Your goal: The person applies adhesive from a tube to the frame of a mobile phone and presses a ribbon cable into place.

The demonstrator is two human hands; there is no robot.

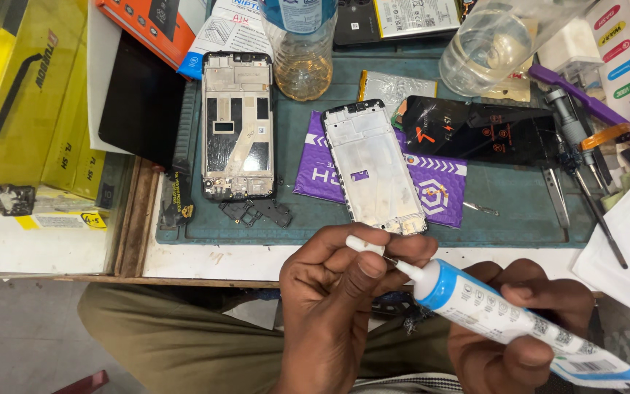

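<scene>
Head view. The right hand (519, 321) grips a blue-and-white adhesive tube (519, 321) around its body, nozzle pointing up and to the left. The left hand (344, 292) is closed around the small white cap (364, 245), pinched between thumb and fingers just beside the nozzle tip. A thin pin runs between cap and nozzle, so the cap appears partly off the tip; whether it is coming off or going on cannot be told. Both hands are held over the lap, just in front of the bench edge.

Progress, as a judgement: no adhesive is visible on any part, so application is not yet done. The white phone frame (373, 168) lies bare and face up on a purple pouch (432, 182) on the green work mat (504, 204), directly above the hands. A second, darker frame (237, 124) lies to its left, with small black parts (260, 213) below it.

The tube looks nearly full, with a flattened, crimped tail and printed symbols along its side. Tweezers (557, 197) and screwdrivers (585, 160) lie at the right of the mat; a clear bottle (302, 51) stands at the rear.
</scene>
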